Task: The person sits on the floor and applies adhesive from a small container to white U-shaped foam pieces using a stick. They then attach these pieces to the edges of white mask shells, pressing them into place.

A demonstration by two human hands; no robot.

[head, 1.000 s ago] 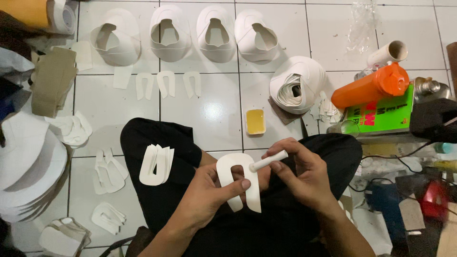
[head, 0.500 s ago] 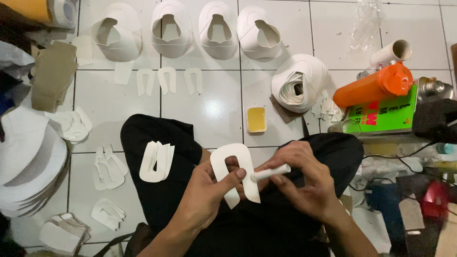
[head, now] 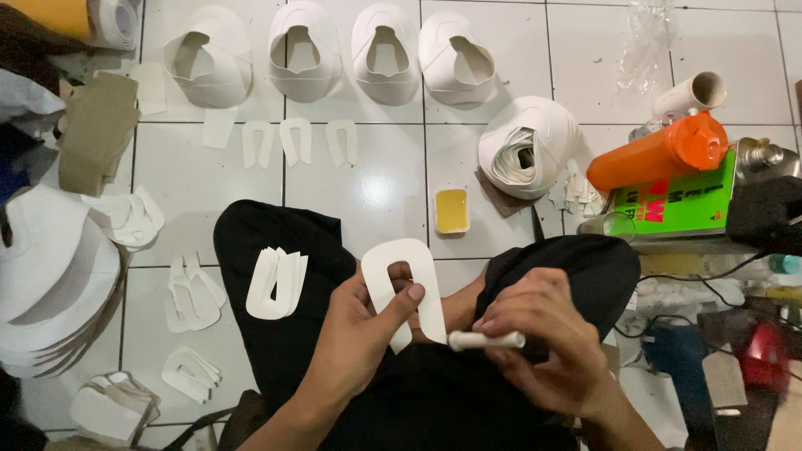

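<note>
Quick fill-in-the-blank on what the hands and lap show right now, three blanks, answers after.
1. The left hand holds a white ____-shaped cut piece.
2. The right hand holds a small white ____, its tip at that piece's lower edge.
3. A stack of similar white pieces rests on the person's ____ thigh.
Missing words: U; stick; left

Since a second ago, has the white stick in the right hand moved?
Yes. The white stick dropped lower, further from the yellow tray on the floor.
</note>
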